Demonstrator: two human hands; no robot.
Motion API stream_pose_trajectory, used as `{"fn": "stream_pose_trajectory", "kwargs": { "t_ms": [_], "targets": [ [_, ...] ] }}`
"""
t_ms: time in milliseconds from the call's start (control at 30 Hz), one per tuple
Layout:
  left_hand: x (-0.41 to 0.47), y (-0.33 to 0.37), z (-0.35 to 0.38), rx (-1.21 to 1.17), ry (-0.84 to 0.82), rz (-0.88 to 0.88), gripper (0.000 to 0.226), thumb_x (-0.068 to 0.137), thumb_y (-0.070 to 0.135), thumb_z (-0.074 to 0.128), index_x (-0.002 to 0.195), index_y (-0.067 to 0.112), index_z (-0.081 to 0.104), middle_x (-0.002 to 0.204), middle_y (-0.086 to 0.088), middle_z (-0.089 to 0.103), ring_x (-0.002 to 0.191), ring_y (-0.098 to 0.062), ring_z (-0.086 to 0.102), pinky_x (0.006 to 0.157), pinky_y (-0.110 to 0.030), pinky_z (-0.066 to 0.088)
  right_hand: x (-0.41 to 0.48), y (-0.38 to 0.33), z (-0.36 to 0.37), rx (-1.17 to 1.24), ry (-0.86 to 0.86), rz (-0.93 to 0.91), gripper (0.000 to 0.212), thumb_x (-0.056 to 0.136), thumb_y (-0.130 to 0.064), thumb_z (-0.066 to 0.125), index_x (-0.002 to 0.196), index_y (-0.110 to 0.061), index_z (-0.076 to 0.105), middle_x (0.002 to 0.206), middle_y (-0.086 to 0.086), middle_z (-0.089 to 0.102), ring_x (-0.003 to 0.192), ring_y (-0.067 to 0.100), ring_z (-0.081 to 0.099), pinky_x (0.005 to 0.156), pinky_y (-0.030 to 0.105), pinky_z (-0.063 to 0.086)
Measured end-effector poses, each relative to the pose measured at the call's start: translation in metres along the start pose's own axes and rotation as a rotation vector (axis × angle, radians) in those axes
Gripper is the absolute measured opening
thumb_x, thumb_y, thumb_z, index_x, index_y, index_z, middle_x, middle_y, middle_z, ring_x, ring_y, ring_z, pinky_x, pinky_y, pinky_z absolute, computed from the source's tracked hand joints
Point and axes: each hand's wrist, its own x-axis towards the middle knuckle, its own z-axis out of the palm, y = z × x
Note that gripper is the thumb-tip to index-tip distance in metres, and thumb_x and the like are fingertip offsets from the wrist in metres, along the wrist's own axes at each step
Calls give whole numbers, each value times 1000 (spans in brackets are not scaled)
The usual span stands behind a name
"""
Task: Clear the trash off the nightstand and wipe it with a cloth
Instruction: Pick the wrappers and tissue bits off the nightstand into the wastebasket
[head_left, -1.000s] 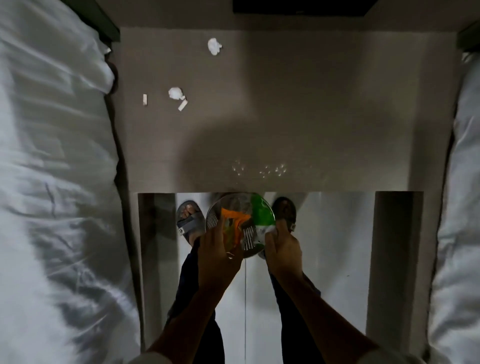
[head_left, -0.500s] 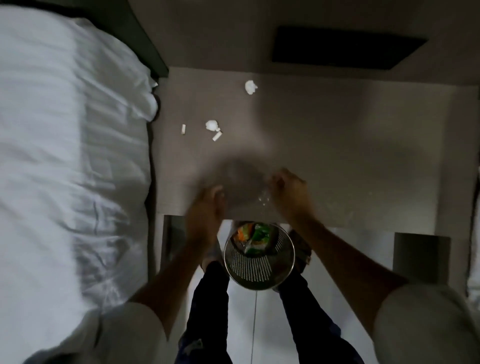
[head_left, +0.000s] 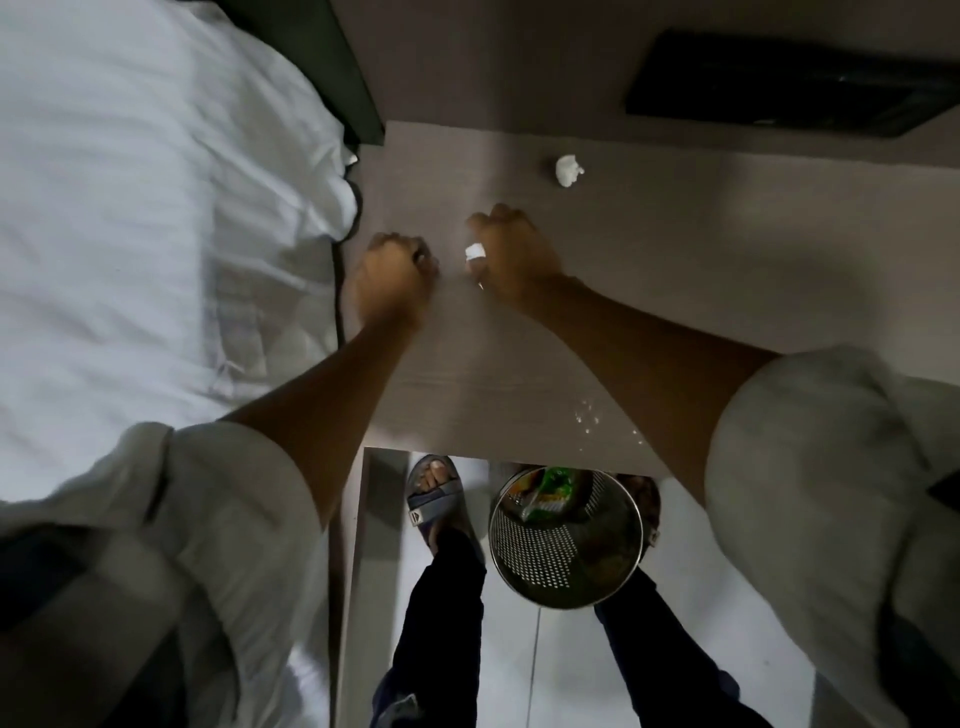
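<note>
The taupe nightstand top (head_left: 675, 270) fills the middle of the view. My left hand (head_left: 392, 275) rests near its left edge with the fingers curled shut against the surface; nothing shows in it. My right hand (head_left: 511, 254) is just to its right, closed on a small crumpled white paper (head_left: 474, 252). A thin white scrap (head_left: 480, 285) pokes out beneath that hand. Another crumpled white paper ball (head_left: 569, 170) lies alone farther back. A perforated metal trash bin (head_left: 566, 551) stands on the floor between my feet, holding green and orange wrappers.
A white bed (head_left: 156, 208) runs along the left, touching the nightstand's side. Water droplets (head_left: 587, 415) sit near the nightstand's front edge by my right forearm. A black panel (head_left: 779, 83) is on the wall behind. My sandalled foot (head_left: 431, 493) stands beside the bin.
Both hands have left the bin and reached forward over the nightstand to the left cluster of scraps. My right hand has closed on a paper ball; the small scrap on the left is now hidden.
</note>
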Motion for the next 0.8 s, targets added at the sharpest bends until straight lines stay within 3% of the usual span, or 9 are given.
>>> {"fn": "stream_pose_trajectory", "kwargs": {
  "t_ms": [133,333,400,500,600,633,733,800],
  "targets": [
    [-8,-1,-3,11,15,81,23,90,24,55,100,12,72,106,-19,67,93,-38,62,73,-35,48,-2,-1,2,-4,36,-2,28,84,-3,58,112,-6,59,121,17,55,113,34,54,85,40,50],
    [-94,4,11,-254,-78,116,20,89,19,62,102,6,71,100,-19,72,91,-34,66,78,-36,50,-98,23,19,406,274,207,26,85,-19,58,107,-7,54,104,17,64,95,36,60,75,40,49],
    [-147,6,26,-295,-146,120,22,89,18,62,107,9,70,103,-16,71,91,-31,66,78,-30,48,-157,36,43,434,229,245,24,88,-22,57,109,-11,51,102,13,63,91,29,60,70,37,52],
    [-224,7,56,-281,-245,50,22,95,26,55,110,16,67,107,-7,71,87,-19,66,72,-26,52,-235,51,80,469,133,355,26,87,-29,59,108,-22,46,103,1,60,92,20,60,59,19,42],
    [-276,10,83,-317,-365,-5,19,98,25,52,102,15,67,100,-5,71,87,-17,66,72,-15,45,-278,61,108,492,39,466,31,86,-31,61,112,-28,45,112,-2,62,101,18,61,67,26,51],
    [-288,13,90,-340,-407,-25,18,98,23,52,100,12,67,98,-8,72,89,-19,67,76,-16,46,-286,63,113,488,15,483,34,86,-31,61,117,-27,46,117,-1,63,105,18,61,72,29,55],
    [-304,18,101,-407,-500,-122,20,97,20,56,106,5,66,106,-16,70,101,-27,65,93,-33,50,-296,73,120,488,-23,480,38,86,-28,64,122,-20,53,123,2,63,110,19,62,77,30,56],
    [-299,22,102,-358,-473,-97,23,97,22,54,109,7,66,107,-13,70,99,-25,66,87,-31,51,-296,80,118,460,-39,485,30,88,-23,62,117,-18,58,119,3,62,105,19,62,71,24,51]
  ]
}}
